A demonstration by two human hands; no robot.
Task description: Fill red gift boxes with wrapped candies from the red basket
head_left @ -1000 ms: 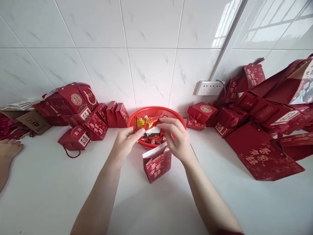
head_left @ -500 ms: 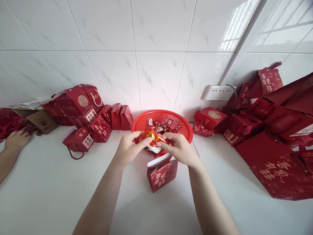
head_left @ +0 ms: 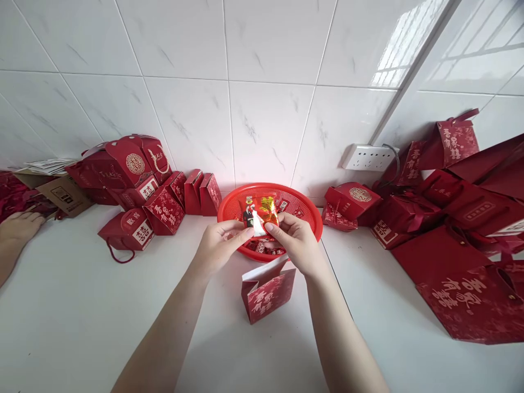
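A red and gold packet (head_left: 259,214) with a printed bridal couple is held upright over the basket. My left hand (head_left: 220,245) pinches its lower left side, and my right hand (head_left: 299,243) grips its lower right corner. Behind it sits a red plastic basket (head_left: 229,199) holding several small wrapped sweets (head_left: 257,247), partly hidden by the packet and my hands. Just below my hands a small red gift box (head_left: 271,295) with pale lettering stands on the white table, its top flaps open.
Red gift boxes (head_left: 135,164) are stacked at the left, near a brown carton (head_left: 63,194). Another person's hand (head_left: 22,226) rests at the far left. More red boxes and bags (head_left: 458,295) crowd the right side. A white power strip (head_left: 370,158) is against the tiled wall.
My hands have turned the packet from crumpled and tilted to flat and upright, so its printed front now shows. The view has shifted slightly.
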